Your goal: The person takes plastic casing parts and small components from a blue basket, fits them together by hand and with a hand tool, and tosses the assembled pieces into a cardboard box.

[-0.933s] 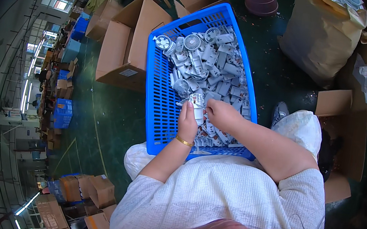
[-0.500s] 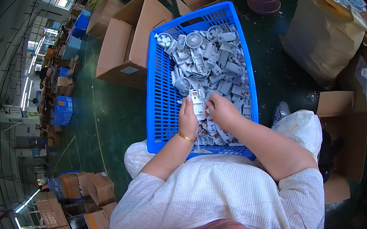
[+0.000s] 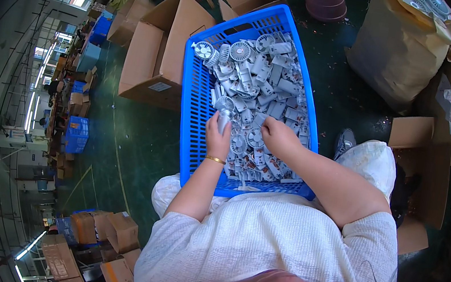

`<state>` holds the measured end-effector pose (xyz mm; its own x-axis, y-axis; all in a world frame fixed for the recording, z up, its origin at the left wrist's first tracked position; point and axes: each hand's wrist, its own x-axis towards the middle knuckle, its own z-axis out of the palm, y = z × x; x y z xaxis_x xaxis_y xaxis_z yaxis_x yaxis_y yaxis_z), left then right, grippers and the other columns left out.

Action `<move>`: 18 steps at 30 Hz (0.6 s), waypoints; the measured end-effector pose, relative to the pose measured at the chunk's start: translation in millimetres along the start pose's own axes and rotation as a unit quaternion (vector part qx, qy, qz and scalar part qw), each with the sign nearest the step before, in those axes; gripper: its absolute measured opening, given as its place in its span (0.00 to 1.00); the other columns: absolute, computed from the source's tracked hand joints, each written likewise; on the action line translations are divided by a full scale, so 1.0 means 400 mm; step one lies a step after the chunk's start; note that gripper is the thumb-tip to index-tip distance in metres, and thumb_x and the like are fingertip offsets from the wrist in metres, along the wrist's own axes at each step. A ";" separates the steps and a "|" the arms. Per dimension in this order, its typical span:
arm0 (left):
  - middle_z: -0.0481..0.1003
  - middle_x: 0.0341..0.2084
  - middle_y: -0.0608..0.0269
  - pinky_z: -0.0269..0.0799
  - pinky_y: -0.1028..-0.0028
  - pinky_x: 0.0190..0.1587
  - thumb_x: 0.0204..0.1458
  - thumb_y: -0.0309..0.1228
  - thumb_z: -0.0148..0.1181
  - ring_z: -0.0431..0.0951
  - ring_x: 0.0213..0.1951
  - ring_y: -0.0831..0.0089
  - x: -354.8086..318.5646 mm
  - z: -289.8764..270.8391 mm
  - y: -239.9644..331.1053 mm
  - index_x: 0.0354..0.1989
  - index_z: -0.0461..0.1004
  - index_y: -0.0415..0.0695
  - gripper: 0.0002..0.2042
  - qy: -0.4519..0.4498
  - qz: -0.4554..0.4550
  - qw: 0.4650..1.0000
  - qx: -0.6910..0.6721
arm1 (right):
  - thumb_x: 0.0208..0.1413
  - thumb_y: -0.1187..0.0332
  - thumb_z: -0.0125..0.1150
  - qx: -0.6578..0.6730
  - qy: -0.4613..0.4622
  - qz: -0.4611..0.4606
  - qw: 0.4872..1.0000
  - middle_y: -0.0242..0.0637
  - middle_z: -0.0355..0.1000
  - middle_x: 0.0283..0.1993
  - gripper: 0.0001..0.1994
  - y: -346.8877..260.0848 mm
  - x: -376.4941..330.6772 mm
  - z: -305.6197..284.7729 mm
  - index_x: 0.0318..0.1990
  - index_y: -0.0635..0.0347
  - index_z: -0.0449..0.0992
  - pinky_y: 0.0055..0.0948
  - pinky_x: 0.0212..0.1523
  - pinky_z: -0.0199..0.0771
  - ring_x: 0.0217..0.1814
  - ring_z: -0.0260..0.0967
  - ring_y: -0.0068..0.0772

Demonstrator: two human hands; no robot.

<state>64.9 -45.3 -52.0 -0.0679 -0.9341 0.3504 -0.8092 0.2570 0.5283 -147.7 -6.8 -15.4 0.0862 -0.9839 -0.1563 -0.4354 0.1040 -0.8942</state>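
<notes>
A blue plastic basket [image 3: 186, 98] sits before my knees, heaped with grey-white parts of small hand fans [image 3: 256, 87], among them round grilles and handle shells. My left hand [image 3: 216, 138], a gold bangle at its wrist, is closed round a grey fan handle piece [image 3: 223, 122] above the basket's left half. Just beyond that piece lies a round fan grille [image 3: 224, 103]. My right hand [image 3: 282, 138] is closed, fingers curled in, over the right half of the pile. Whatever it grips, if anything, is hidden by the fingers.
An open cardboard box [image 3: 158, 62] stands close against the basket's left side. A maroon round stool-like drum [image 3: 324, 2] and a large tan sack [image 3: 397, 50] are beyond to the right. Another open carton [image 3: 432, 170] is by my right knee; stacked boxes [image 3: 123, 230] are at the lower left.
My left hand has moved left and turned the piece, whose hollow pale inside showed before. My right hand has drawn apart from it, slightly to the right.
</notes>
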 end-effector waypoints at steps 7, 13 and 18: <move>0.72 0.28 0.60 0.71 0.67 0.26 0.55 0.44 0.40 0.73 0.27 0.67 0.275 -0.118 -0.186 0.36 0.66 0.43 0.16 -0.033 -0.318 0.795 -0.516 | 0.51 0.66 0.45 0.048 -0.005 0.003 0.999 0.48 0.68 0.32 0.09 -0.019 0.005 0.003 0.33 0.63 0.68 0.41 0.34 0.64 0.35 0.65 0.51; 0.52 0.54 0.44 0.69 0.61 0.46 0.56 0.42 0.38 0.65 0.48 0.46 0.534 -0.245 -0.069 0.56 0.48 0.34 0.26 0.296 -0.247 0.802 -0.457 | 0.51 0.66 0.46 0.126 0.032 0.012 0.991 0.48 0.68 0.28 0.09 -0.010 0.010 -0.010 0.32 0.64 0.68 0.39 0.32 0.65 0.32 0.66 0.49; 0.68 0.32 0.56 0.72 0.72 0.25 0.50 0.31 0.48 0.75 0.27 0.61 0.377 0.008 -0.203 0.38 0.60 0.43 0.09 -0.025 -0.267 0.877 -0.399 | 0.53 0.66 0.47 0.381 0.079 0.035 0.921 0.34 0.66 0.23 0.08 -0.035 0.068 -0.073 0.29 0.61 0.67 0.25 0.22 0.62 0.21 0.62 0.26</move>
<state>118.7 -207.8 -44.7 0.1554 -0.9785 -0.1358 -0.0685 -0.1478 0.9866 -165.4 -39.1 5.1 -0.0750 -0.9735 -0.2162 0.3248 0.1811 -0.9283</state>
